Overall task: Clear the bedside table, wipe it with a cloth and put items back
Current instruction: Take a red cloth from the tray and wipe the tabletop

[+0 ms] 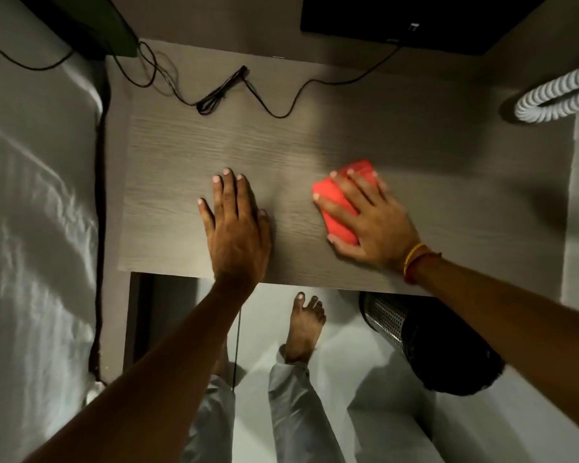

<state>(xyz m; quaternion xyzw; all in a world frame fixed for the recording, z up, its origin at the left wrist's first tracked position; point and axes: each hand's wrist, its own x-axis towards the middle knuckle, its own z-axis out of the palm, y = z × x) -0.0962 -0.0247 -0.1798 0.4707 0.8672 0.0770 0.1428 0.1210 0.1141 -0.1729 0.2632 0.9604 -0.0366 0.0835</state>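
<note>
The grey wood-grain bedside table [181, 145] fills the middle of the head view. My right hand [371, 218] lies palm-down on a folded red cloth [335, 208], fingers spread over it, pressing it onto the tabletop right of centre. My left hand [234, 222] rests flat on the bare tabletop to the left of the cloth, fingers apart, holding nothing. Apart from the cable along its back, only the cloth and my hands are on the table surface.
A black cable [214, 95] with a bundled section trails across the table's back edge. White bedding [37, 228] lies at the left, a dark box [415, 21] at the top right, a white corrugated hose [555, 98] at the right. A perforated metal bin [391, 319] stands by my bare foot [305, 325].
</note>
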